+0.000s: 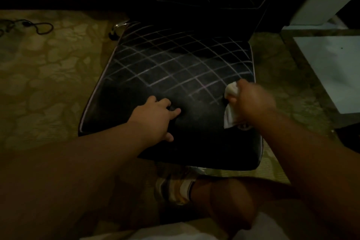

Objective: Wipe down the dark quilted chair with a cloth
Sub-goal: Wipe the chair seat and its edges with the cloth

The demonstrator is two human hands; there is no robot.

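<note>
The dark quilted chair [167, 68] fills the middle of the view, its black seat crossed by pale stitched lines and its backrest rising at the top. My left hand [155, 117] rests on the front part of the seat with fingers spread. My right hand [253, 101] grips a bunched white cloth [230, 103] and holds it against the seat near the right edge. Part of the cloth is hidden under that hand.
Patterned yellowish carpet [48, 76] surrounds the chair. A black cable [39, 26] lies on the floor at far left. A white box [327, 0] and a pale low surface [335, 68] stand at right. My knee and shoe [175, 189] are below the seat's front edge.
</note>
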